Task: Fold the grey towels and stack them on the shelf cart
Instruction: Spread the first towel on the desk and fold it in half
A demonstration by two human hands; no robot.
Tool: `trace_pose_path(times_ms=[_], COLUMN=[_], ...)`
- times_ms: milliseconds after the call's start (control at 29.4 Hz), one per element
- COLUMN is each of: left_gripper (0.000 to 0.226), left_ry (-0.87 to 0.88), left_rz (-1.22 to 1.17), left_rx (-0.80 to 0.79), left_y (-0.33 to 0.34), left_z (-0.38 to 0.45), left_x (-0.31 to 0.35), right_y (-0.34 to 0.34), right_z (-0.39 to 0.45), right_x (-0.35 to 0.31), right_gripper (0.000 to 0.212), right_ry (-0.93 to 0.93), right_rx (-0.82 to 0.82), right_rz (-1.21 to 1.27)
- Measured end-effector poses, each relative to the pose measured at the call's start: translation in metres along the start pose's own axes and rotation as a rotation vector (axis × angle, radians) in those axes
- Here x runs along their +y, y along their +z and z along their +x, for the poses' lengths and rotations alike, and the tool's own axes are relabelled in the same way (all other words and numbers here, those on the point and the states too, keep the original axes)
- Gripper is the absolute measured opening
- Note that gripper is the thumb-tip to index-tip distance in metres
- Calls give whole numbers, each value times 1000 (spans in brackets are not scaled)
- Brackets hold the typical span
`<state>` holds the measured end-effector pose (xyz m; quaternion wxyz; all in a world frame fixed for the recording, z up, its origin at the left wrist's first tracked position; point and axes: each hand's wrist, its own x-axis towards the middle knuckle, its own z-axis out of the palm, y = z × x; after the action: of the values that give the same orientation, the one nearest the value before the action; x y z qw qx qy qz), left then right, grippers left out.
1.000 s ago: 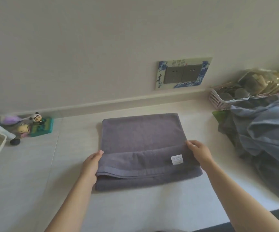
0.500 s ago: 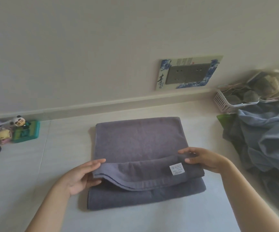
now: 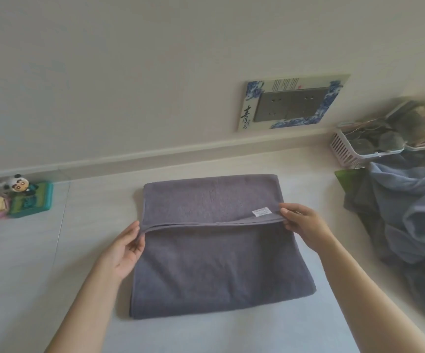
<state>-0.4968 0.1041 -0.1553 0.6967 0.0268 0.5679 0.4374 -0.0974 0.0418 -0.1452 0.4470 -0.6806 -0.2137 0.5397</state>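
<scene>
A grey towel (image 3: 214, 263) lies folded on the pale surface in front of me, with a small white label (image 3: 260, 212) near its right side. A hemmed edge runs across its middle. My left hand (image 3: 124, 248) pinches the left end of that edge. My right hand (image 3: 304, 224) pinches the right end, just beside the label. The near half of the towel lies flat toward me. The shelf cart is out of view.
A heap of blue-grey cloth (image 3: 410, 212) lies at the right, with a white basket (image 3: 354, 151) of items behind it. Small toy figures (image 3: 15, 197) stand at the left by the wall. A framed socket plate (image 3: 293, 103) is on the wall.
Both hands have carried the towel's hemmed edge away from me, from near the front to the middle. The label moved back with it. The view shifted slightly.
</scene>
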Motion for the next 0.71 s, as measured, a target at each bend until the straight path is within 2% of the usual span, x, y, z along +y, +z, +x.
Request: trace_pose_path(times_ms=[68,238,306,374,442,476,578,646,680,714], left_gripper=[19,16,14,11,6,11,22,24,30,36], left_ry=[9,32,49,79,176,248,450,531,569,604], left_rz=[-30,-87,-47,150,578,800,1279,1293,1234,1146], left_rx=[39,125,138,143,125,123,234,263,247,233], left_y=[7,19,22,23,18,14,5,4,6,5], left_z=[6,17,17,15,17,21,28,31,31,32], left_x=[-2,-8,-9,-7,-7,-6,-4,-4,-5,-6], right_y=[7,19,23,22,18,15,7,5,3,5], right_z=[5,16,15,14,16,19,24,29,31,31], right_x=[-1,1,3,4,6,7,13,15,14,13], right_gripper=[15,26,28,34,44,50,60,46,34,31], right_ry=[-4,51,54,29,-25,-42,-42,-77,-107,-139], right_rx=[40,109,117,136,148,140,54,91,149,195], right_rz=[40,123,70,-162,-472,-602,-798,-848,-845,-823])
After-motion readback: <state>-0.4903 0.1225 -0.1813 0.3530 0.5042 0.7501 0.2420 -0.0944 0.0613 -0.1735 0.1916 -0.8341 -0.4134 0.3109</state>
